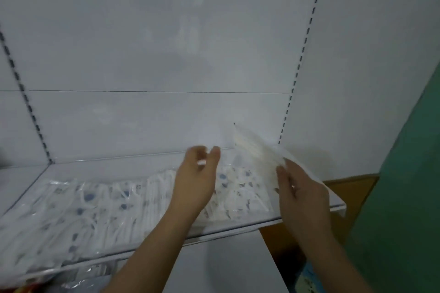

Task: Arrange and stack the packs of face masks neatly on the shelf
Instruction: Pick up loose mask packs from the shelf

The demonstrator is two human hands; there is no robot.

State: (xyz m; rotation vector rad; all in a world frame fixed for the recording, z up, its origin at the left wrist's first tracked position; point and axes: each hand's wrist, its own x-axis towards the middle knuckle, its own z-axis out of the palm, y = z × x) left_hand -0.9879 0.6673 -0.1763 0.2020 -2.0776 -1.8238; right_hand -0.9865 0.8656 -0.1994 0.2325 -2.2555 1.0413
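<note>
Several clear plastic packs of white face masks with blue spots [100,202] lie side by side along the white shelf [238,228]. My right hand [301,195] grips one clear pack of white masks [257,150], tilted up on edge above the right end of the shelf. My left hand [197,176] hovers just left of that pack, over the lying packs, with fingers curled and apart and nothing in them. A pack with blue spots [240,188] lies between my two hands.
A white back panel [154,54] with slotted uprights rises behind the shelf. A brown cardboard box [350,188] stands to the right, beside a green wall [404,197]. More packaged goods [78,278] show under the shelf at lower left.
</note>
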